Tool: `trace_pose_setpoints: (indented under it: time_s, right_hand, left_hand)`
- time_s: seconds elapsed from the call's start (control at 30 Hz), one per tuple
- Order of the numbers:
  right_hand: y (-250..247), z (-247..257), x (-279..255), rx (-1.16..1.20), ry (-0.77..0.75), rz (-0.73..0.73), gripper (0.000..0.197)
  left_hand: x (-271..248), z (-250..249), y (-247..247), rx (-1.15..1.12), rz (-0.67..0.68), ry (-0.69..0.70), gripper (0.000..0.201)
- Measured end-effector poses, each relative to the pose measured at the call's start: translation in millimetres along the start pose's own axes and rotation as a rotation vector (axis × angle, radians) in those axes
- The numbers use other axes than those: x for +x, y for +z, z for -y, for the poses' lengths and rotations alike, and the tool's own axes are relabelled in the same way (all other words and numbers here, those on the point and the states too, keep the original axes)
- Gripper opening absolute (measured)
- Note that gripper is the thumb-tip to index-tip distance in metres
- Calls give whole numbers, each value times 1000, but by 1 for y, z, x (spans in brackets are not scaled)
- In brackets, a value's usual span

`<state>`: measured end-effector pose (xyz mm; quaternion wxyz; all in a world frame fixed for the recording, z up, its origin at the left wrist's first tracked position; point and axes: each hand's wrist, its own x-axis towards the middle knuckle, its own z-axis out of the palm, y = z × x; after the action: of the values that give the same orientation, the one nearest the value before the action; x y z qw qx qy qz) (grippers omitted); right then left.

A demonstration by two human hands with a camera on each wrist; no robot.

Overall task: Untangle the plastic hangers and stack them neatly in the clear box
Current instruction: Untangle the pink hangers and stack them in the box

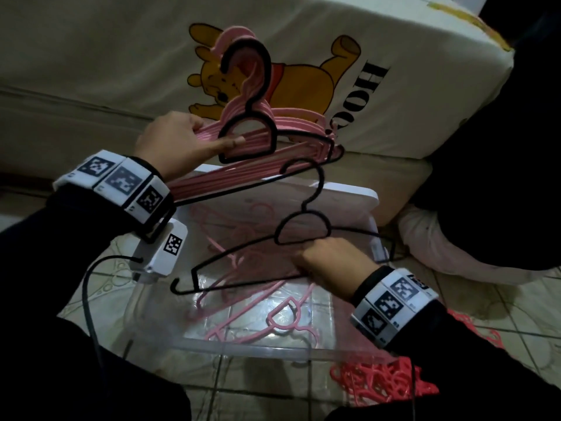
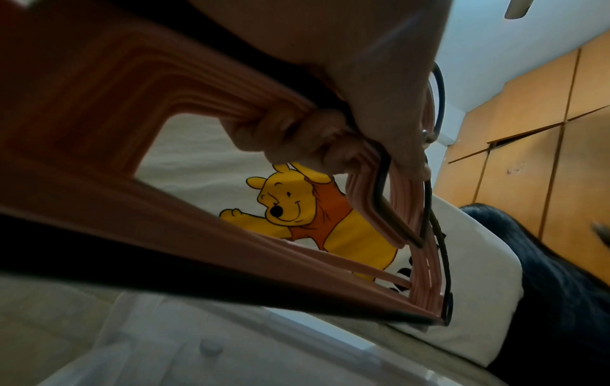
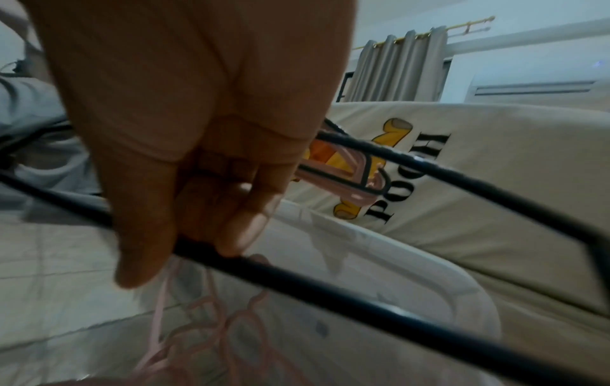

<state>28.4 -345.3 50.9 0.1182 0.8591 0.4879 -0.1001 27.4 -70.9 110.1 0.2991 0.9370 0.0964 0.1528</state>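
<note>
My left hand (image 1: pixel 185 138) grips a thick bundle of pink hangers (image 1: pixel 258 138) with one black hanger (image 1: pixel 246 86) in front, held up above the far side of the clear box (image 1: pixel 243 344). In the left wrist view my fingers (image 2: pixel 297 135) curl round the bundle of pink hangers (image 2: pixel 99 104). My right hand (image 1: pixel 331 262) grips a single black hanger (image 1: pixel 303 220) by its lower bar, over the middle of the box. The right wrist view shows my fingers (image 3: pixel 231 209) wrapped on that black hanger's bar (image 3: pixel 330 284). Several pink hangers (image 1: pixel 243 268) lie inside the box.
The box's white lid (image 1: pixel 334 196) leans behind it against a mattress with a cartoon bear print (image 1: pixel 288 83). A heap of coral-red plastic chain (image 1: pixel 385 381) lies on the tiled floor at the box's right front corner. A dark garment (image 1: pixel 501 147) sits at the right.
</note>
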Motion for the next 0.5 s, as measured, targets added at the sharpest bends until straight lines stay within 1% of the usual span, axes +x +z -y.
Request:
trace_pose_setpoints:
  time_s: [0.1, 0.17, 0.27, 0.37, 0.43, 0.5]
  right_hand:
    - [-13, -14, 1, -3, 67, -139, 8]
    - [-20, -21, 4, -31, 111, -188, 6]
    - [-26, -27, 10, -30, 158, -210, 16]
    - [-31, -27, 15, -9, 161, -222, 8]
    - [-33, -27, 18, 16, 164, -239, 10]
    - [-35, -26, 21, 41, 165, -243, 13]
  left_hand:
    - [-6, -10, 9, 8, 44, 47, 80]
    - [-9, -17, 19, -3, 86, 74, 81]
    - [-13, -29, 32, -14, 141, 120, 84]
    - [-16, -39, 41, -41, 179, 138, 89]
    - [-17, -42, 46, -41, 191, 137, 91]
    - [-19, -44, 49, -25, 195, 139, 87]
